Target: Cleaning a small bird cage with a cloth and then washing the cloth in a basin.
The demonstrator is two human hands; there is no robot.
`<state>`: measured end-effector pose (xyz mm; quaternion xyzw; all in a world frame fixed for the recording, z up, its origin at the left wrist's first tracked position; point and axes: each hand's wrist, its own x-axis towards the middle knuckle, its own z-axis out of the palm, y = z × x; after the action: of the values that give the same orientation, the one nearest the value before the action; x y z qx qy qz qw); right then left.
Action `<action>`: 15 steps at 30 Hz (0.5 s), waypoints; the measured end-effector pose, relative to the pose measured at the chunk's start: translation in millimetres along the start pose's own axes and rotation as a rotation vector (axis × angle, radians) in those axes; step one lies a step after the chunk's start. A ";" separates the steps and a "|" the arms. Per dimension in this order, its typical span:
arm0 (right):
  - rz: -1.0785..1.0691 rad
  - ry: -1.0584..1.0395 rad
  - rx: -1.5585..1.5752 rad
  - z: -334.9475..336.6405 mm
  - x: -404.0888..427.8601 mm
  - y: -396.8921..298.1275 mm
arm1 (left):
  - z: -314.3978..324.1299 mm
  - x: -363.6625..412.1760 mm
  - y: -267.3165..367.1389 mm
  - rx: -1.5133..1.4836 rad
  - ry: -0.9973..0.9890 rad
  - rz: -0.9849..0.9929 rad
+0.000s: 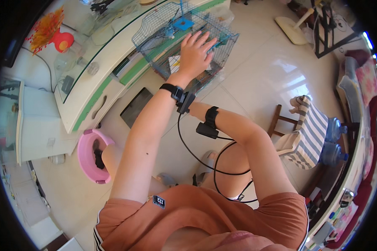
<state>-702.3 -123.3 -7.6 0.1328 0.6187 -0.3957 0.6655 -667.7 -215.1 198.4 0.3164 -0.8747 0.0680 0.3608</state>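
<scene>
A wire pet cage (138,37) with blue fittings is in front of me, beside the low cabinet. My left hand (194,55) is over it, back up and fingers spread, with nothing seen in its grasp. Whether the fingertips touch the wires is unclear. On the cage top sits a blue square plastic piece (183,24). A white and yellow sheet (174,63) shows through the wires. Most of my right hand (193,108) is hidden behind my left wrist and its strapped black device (185,103); its fingers cannot be seen.
Black cables (196,160) loop from both wrist devices over my lap. A pink basin (83,157) stands left of my legs, near a dark flat panel (136,106) on the floor. The white and green cabinet (78,113) borders the left; a stool with striped cloth (314,135) stands right.
</scene>
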 end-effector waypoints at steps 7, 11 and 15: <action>0.088 -0.347 -0.259 -41.3 1.4 1.4 | -20.0 14.0 -26.7 -0.717 -0.005 -0.139; 0.100 -0.529 -0.227 -34.8 -3.4 -6.2 | -80.0 -19.1 -53.4 -0.671 0.083 -0.139; 0.091 -0.599 -0.189 -2.8 -7.4 -1.6 | -117.8 -92.8 -74.7 -0.965 0.210 -0.555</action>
<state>-704.9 -119.7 -0.8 -0.0247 0.4229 -0.3278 0.8444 -503.4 -186.5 213.8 0.3250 -0.6501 -0.4059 0.5541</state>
